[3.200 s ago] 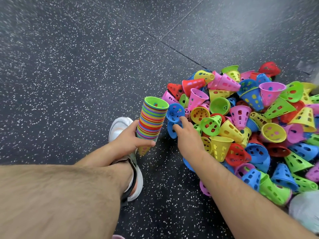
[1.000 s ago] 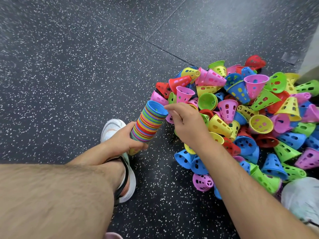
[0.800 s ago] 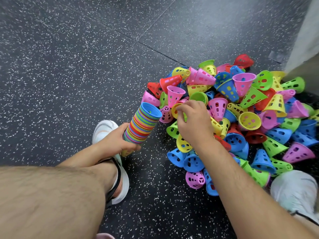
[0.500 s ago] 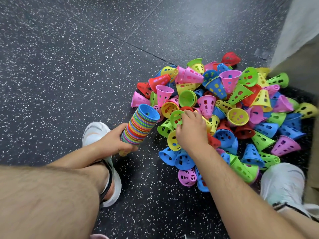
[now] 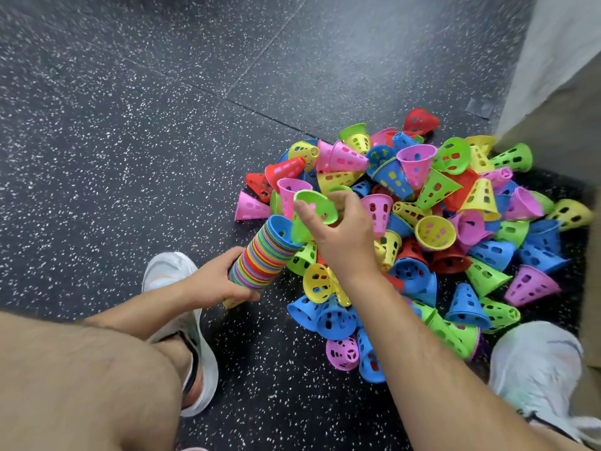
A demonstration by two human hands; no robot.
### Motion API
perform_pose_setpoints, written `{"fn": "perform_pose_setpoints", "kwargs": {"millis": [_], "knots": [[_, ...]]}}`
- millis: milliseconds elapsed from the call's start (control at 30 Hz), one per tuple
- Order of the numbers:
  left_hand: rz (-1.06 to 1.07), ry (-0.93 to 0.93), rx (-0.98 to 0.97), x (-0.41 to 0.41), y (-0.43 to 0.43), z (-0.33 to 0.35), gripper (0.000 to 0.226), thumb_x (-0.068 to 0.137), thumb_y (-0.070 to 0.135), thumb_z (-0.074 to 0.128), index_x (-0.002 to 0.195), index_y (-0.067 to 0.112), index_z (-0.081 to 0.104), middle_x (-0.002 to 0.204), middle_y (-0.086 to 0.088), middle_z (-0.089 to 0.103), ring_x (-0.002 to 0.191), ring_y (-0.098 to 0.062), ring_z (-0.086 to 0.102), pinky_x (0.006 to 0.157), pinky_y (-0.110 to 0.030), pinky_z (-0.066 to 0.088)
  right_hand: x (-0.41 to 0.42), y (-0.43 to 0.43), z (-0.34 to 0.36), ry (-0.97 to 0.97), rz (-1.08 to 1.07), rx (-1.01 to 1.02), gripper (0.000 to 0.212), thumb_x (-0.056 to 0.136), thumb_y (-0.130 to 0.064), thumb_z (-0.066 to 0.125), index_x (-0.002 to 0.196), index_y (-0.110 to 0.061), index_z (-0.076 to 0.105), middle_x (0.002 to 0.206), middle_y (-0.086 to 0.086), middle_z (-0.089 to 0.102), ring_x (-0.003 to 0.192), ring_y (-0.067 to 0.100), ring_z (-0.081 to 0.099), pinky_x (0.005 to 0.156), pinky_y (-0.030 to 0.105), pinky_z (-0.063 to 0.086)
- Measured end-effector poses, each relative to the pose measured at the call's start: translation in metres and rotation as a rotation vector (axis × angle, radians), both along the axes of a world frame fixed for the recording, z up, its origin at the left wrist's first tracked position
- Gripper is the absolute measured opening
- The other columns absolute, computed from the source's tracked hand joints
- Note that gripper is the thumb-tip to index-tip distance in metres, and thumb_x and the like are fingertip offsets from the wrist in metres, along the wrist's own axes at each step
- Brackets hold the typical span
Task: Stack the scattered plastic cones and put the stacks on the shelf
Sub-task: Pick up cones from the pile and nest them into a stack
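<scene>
A tall stack of nested coloured cones (image 5: 263, 258), blue one on top, leans to the right. My left hand (image 5: 211, 283) grips it near its lower end. My right hand (image 5: 341, 232) pinches a green cone (image 5: 312, 209) by its rim, wide mouth up, with its narrow end at the stack's open top. A big pile of loose perforated cones (image 5: 432, 226) in pink, yellow, blue, green and red lies on the dark speckled floor to the right.
My left shoe (image 5: 172, 271) stands just left of the stack and my right shoe (image 5: 540, 362) at the pile's lower right edge. A pale wall or panel (image 5: 559, 76) rises at the right, close to the pile. Bare dark floor (image 5: 130, 109) spreads to the left and beyond.
My right hand has lifted a green cone out of the pile and brought it left to the top of the stack. The view has shifted so the pile sits further left.
</scene>
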State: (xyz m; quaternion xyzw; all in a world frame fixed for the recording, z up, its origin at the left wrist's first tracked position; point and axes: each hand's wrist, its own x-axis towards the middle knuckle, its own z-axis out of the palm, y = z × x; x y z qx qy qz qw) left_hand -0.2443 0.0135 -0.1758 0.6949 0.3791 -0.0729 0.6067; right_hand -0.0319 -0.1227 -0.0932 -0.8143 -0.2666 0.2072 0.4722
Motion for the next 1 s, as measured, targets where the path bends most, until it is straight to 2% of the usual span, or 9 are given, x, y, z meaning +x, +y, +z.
{"fn": "perform_pose_setpoints", "kwargs": {"millis": [133, 233, 333, 400, 500, 600, 767, 900, 1000], "knots": [[-0.018, -0.038, -0.070, 0.012, 0.003, 0.006, 0.062, 0.061, 0.015, 0.086, 0.114, 0.026, 0.057, 0.088, -0.032, 0.068, 0.064, -0.029, 0.058, 0.057, -0.040, 0.047, -0.004, 0.006, -0.001, -0.019, 0.139, -0.072, 0.068, 0.081, -0.070, 0.065, 0.129, -0.024, 0.052, 0.102, -0.012, 0.059, 0.093, 0.007, 0.057, 0.083, 0.028, 0.047], [-0.033, -0.047, -0.048, 0.018, 0.004, 0.003, 0.062, 0.064, 0.013, 0.087, 0.117, 0.025, 0.056, 0.092, -0.022, 0.073, 0.068, -0.029, 0.064, 0.060, -0.042, 0.052, -0.001, 0.012, -0.009, -0.168, 0.287, -0.199, 0.070, 0.087, -0.074, 0.051, 0.133, -0.021, 0.058, 0.110, -0.004, 0.062, 0.110, 0.016, 0.055, 0.091, 0.035, 0.047], [-0.011, -0.044, -0.023, 0.017, 0.002, 0.000, 0.064, 0.064, 0.014, 0.088, 0.118, 0.024, 0.055, 0.096, -0.013, 0.076, 0.071, -0.021, 0.069, 0.063, -0.043, 0.055, 0.003, 0.020, -0.015, -0.134, 0.340, -0.278, 0.072, 0.086, -0.078, 0.045, 0.136, -0.029, 0.058, 0.126, 0.000, 0.052, 0.124, 0.018, 0.047, 0.107, 0.038, 0.042], [0.016, -0.039, -0.006, 0.015, 0.003, -0.003, 0.066, 0.061, 0.021, 0.090, 0.118, 0.028, 0.055, 0.098, -0.009, 0.076, 0.074, -0.015, 0.070, 0.067, -0.038, 0.054, 0.005, 0.026, -0.016, -0.109, 0.364, -0.277, 0.071, 0.086, -0.078, 0.044, 0.137, -0.030, 0.056, 0.126, -0.003, 0.050, 0.122, 0.015, 0.048, 0.106, 0.036, 0.042], [0.028, -0.048, 0.001, 0.013, 0.005, -0.007, 0.068, 0.061, 0.023, 0.091, 0.118, 0.030, 0.054, 0.099, -0.010, 0.075, 0.077, -0.015, 0.070, 0.069, -0.039, 0.055, 0.008, 0.035, -0.021, -0.188, 0.351, -0.194, 0.054, 0.098, -0.059, 0.043, 0.133, -0.022, 0.060, 0.130, -0.005, 0.056, 0.122, 0.014, 0.045, 0.105, 0.035, 0.039], [0.049, -0.046, -0.027, 0.010, 0.004, -0.010, 0.064, 0.066, 0.010, 0.088, 0.118, 0.025, 0.052, 0.094, -0.019, 0.071, 0.068, -0.023, 0.064, 0.060, -0.042, 0.052, 0.017, 0.046, -0.034, -0.228, 0.276, -0.158, 0.037, 0.103, -0.033, 0.047, 0.135, -0.018, 0.059, 0.139, -0.004, 0.051, 0.127, 0.018, 0.043, 0.109, 0.033, 0.034], [0.058, -0.001, -0.012, 0.000, 0.005, -0.019, 0.065, 0.065, 0.012, 0.088, 0.118, 0.024, 0.052, 0.091, -0.015, 0.073, 0.064, -0.018, 0.065, 0.059, -0.038, 0.054, 0.029, 0.064, -0.043, -0.343, 0.326, -0.282, 0.044, 0.097, -0.016, 0.056, 0.140, -0.021, 0.055, 0.145, 0.000, 0.047, 0.129, 0.027, 0.042, 0.109, 0.038, 0.035], [0.077, 0.004, 0.021, -0.004, 0.006, -0.021, 0.069, 0.062, 0.022, 0.090, 0.121, 0.024, 0.053, 0.095, -0.004, 0.075, 0.076, -0.010, 0.069, 0.073, -0.036, 0.058, 0.030, 0.071, -0.047, -0.327, 0.347, -0.444, 0.028, 0.099, -0.023, 0.058, 0.126, -0.022, 0.066, 0.143, 0.006, 0.045, 0.131, 0.032, 0.037, 0.105, 0.041, 0.037], [0.114, -0.004, 0.019, -0.007, 0.007, -0.023, 0.070, 0.062, 0.025, 0.092, 0.120, 0.024, 0.054, 0.103, -0.006, 0.074, 0.089, -0.012, 0.071, 0.088, -0.039, 0.059, 0.029, 0.072, -0.051, -0.255, 0.321, -0.368, 0.021, 0.101, -0.021, 0.054, 0.116, -0.016, 0.068, 0.126, 0.008, 0.052, 0.123, 0.030, 0.042, 0.100, 0.038, 0.037]]}}
